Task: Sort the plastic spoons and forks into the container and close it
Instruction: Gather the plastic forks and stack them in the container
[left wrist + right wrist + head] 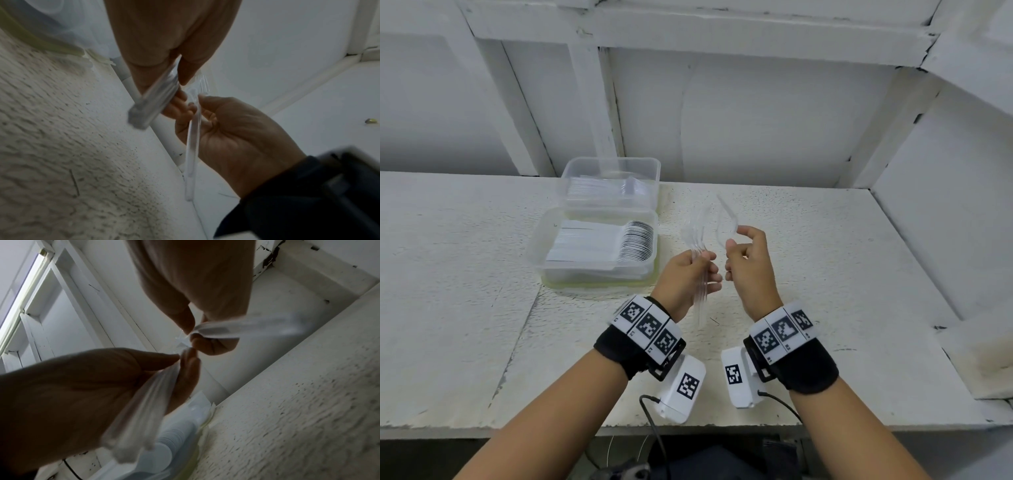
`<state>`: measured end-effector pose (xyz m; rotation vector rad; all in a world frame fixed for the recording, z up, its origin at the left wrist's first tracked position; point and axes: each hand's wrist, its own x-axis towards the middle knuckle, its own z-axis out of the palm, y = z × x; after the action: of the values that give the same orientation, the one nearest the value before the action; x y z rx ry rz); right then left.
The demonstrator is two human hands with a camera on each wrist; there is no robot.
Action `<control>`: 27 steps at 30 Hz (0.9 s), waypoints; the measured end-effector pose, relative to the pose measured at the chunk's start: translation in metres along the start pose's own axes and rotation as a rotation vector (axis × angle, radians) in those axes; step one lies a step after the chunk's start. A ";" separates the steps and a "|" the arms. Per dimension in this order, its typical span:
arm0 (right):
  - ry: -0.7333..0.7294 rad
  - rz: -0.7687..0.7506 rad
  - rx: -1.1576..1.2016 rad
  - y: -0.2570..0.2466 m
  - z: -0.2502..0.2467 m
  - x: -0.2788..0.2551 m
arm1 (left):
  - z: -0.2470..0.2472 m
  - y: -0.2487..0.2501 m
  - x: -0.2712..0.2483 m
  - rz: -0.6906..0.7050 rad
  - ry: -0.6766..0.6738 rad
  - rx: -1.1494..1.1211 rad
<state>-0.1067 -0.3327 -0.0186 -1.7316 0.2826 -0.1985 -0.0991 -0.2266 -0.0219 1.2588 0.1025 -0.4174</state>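
Both hands are up over the middle of the white bench, with open surface to the right of them and toward the near edge. The left hand grips a bundle of clear forks by the handles, tines pointing away. The right hand, just beside it, pinches a single clear fork between thumb and fingers. To the left sit 2 clear containers, pushed up toward the back wall and touching each other. The near container is packed with a neat row of white spoons, bowls to the right. The far container holds clear forks lying flat. Both stand open, on a pale green lid, well back from the bench's front edge.
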 end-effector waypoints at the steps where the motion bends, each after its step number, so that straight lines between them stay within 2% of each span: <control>1: 0.014 -0.004 -0.004 0.000 0.002 -0.001 | 0.000 0.000 0.001 0.009 0.006 0.012; 6: 0.064 -0.050 -0.025 0.000 0.011 -0.002 | 0.000 0.001 0.003 0.021 -0.011 0.122; 15: 0.106 -0.125 -0.096 0.001 0.023 -0.005 | -0.004 0.005 -0.002 0.017 -0.060 0.096; 24: 0.160 -0.131 -0.127 -0.003 0.032 -0.011 | -0.001 0.006 -0.004 0.021 -0.007 0.064; 27: 0.203 -0.132 -0.087 -0.005 0.029 -0.010 | -0.002 0.008 -0.004 0.010 0.041 -0.028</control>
<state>-0.1076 -0.3017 -0.0191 -1.8201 0.3293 -0.4659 -0.0992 -0.2222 -0.0138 1.2404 0.1362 -0.3811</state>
